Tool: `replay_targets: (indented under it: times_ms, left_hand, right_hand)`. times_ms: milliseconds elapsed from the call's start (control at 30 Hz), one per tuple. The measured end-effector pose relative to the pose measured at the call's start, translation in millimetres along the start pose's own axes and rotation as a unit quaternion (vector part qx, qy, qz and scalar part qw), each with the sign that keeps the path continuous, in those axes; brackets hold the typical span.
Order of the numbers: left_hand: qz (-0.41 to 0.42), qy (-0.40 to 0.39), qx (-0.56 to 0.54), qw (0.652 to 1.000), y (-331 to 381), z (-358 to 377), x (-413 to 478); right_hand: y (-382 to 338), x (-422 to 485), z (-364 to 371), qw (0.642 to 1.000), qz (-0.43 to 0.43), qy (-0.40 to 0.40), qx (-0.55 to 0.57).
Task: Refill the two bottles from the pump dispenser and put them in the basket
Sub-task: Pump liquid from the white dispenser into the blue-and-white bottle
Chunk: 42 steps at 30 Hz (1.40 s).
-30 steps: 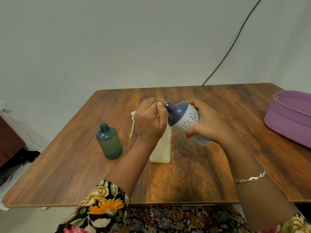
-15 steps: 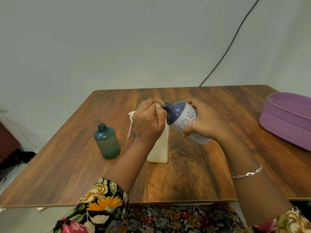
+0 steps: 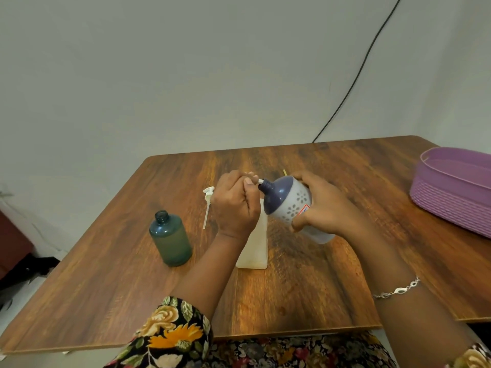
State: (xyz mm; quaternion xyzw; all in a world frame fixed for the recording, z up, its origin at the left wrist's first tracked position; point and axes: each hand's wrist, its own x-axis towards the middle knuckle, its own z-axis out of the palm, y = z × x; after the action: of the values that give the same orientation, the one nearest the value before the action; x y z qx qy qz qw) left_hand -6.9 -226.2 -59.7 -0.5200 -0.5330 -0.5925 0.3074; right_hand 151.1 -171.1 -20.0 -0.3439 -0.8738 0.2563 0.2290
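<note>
The bottle (image 3: 292,208), gripped in the right hand (image 3: 325,208), is tilted mouth-first against the pump dispenser (image 3: 253,251) clasped by the left hand (image 3: 233,205).

glossy wood-grain table (image 3: 305,288), ribbed plastic basket (image 3: 449,205).

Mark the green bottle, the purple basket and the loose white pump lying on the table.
green bottle (image 3: 171,241): head view, on its frosted body.
purple basket (image 3: 449,201): head view, on its ribbed outer wall.
loose white pump (image 3: 207,208): head view, on its stem.
</note>
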Motion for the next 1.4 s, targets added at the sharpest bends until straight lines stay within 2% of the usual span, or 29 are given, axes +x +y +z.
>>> replay_targets:
  times_ms: [567,767,1133,1400]
  left_hand:
    - [-0.002,-0.019,0.016,1.000,-1.7,-3.5,-7.1]
    - [0.025,-0.028,0.026,0.999,0.9,-5.6,11.5]
    - [0.010,-0.034,0.011,0.999,1.9,-4.7,5.9]
    - [0.012,0.016,0.016,1.000,-3.9,5.9,-10.2]
  right_hand:
    - [5.2,-2.8,1.0,1.000,0.002,0.008,-0.003]
    - [3.0,-3.3,0.3,1.000,0.004,0.016,0.000]
    - [5.5,-3.3,-2.3,1.000,0.002,0.028,-0.001]
    - [8.0,-0.4,-3.3,1.000,-0.003,0.025,-0.013]
